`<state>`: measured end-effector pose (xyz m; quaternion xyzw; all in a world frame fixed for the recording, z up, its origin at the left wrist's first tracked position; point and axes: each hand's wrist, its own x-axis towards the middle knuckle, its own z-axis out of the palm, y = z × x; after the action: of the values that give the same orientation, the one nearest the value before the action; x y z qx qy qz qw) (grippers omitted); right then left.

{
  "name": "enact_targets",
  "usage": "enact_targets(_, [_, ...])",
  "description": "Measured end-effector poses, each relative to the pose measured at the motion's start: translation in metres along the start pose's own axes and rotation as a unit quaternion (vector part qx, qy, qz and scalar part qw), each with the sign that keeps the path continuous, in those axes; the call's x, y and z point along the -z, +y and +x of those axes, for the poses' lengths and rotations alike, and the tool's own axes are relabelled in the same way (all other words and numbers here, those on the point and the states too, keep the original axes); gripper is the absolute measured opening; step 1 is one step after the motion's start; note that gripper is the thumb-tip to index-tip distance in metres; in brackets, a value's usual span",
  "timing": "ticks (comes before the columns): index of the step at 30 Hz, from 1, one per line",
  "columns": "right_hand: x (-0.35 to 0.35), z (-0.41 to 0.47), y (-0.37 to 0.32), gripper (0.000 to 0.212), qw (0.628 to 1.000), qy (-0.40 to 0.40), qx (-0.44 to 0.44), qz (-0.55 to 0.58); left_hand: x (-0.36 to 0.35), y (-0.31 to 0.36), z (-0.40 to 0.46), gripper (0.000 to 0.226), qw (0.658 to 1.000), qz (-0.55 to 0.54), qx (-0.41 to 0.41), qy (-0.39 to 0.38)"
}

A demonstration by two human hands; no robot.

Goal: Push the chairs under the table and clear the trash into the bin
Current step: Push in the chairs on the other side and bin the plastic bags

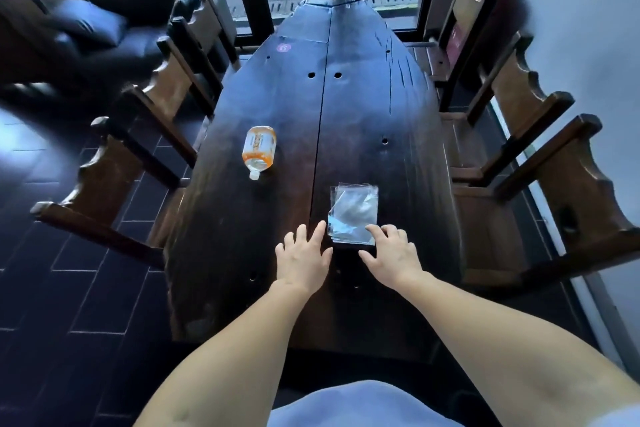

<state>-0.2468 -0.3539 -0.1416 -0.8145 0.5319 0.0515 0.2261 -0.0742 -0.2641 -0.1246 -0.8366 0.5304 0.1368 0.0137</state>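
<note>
- One long dark table (346, 135) carries two pieces of trash: one clear plastic wrapper (353, 215) and one orange-labelled bottle (259, 151) lying on its side.
- Left hand (303, 258) and right hand (391, 255), both spread open, flank the wrapper's near edge.
- Six wooden chairs: three left of the table (114, 173), three right (554, 204).

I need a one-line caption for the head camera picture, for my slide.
Both hands, left and right, reach for a clear plastic wrapper on the dark table; an orange-labelled bottle lies nearby.
</note>
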Motion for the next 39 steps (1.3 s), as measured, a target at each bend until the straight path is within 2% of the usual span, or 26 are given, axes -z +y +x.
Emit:
enact_targets(9, [-0.032,0.034,-0.062,0.062,0.997,-0.013,-0.078,0.007,-0.008,-0.069,0.054,0.063,0.996,-0.005,-0.063,-0.068])
enact_targets(12, [-0.036,0.041,-0.070,0.061,0.993,-0.012,-0.108,0.052,-0.010,-0.083,0.074,0.065,0.992,-0.045,-0.051,-0.106])
enact_targets(15, [-0.038,0.050,-0.064,0.060,0.985,-0.016,-0.147,0.091,-0.014,-0.078,0.095,0.068,0.978,-0.143,-0.028,-0.149])
enact_targets(18, [-0.041,0.064,-0.051,0.059,0.984,-0.040,-0.153,0.076,-0.019,-0.063,0.118,0.073,0.961,-0.208,-0.026,-0.180])
enact_targets(25, [-0.047,0.115,-0.022,0.059,0.975,-0.085,-0.178,0.106,-0.044,-0.035,0.156,0.077,0.946,-0.213,-0.048,-0.239])
enact_targets(33, [-0.050,0.177,0.010,0.056,0.958,-0.081,-0.205,0.186,-0.062,-0.032,0.227,0.083,0.927,-0.260,0.013,-0.271])
enact_targets(39, [-0.067,0.187,0.012,0.057,0.946,-0.057,-0.222,0.230,-0.076,-0.021,0.240,0.081,0.888,-0.343,0.088,-0.293])
